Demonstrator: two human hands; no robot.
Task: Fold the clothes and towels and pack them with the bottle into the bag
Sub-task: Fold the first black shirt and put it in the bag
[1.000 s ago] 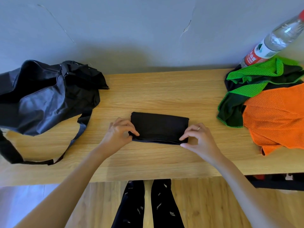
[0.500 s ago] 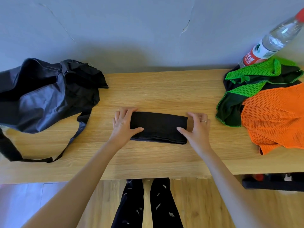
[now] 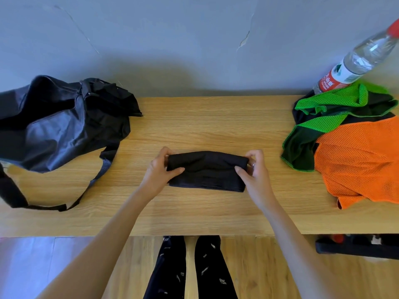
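Folded black cloth point(image 3: 206, 171) is sitting at the centre of the frame on the table point(image 3: 205, 126), long axis running left-right across the picture, far edge lifting a little off the wood. Left hand point(image 3: 158, 169) is gripping its left end, thumb lying on top, fingers curling round the far edge. Right hand point(image 3: 254, 169) is gripping the right end the same way, thumb on top, fingers wrapping behind. Both hands are closed on the cloth, one at each short end, forearms coming up from the bottom of the frame and angling inward.

Black bag point(image 3: 60, 126) is lying at the left of the frame, well apart from the cloth, mouth looking open toward the upper left, strap trailing toward the near table edge. So the bag is lying off the cloth's left end, in line with its long axis; left hand is nearer to it. Judging the next move as carrying the bundle leftward.

At the right of the frame, green towel point(image 3: 323, 124) and orange mesh shirt point(image 3: 362, 160) are lying unfolded, overlapping; bottle point(image 3: 356, 63) is standing behind them, upper right.
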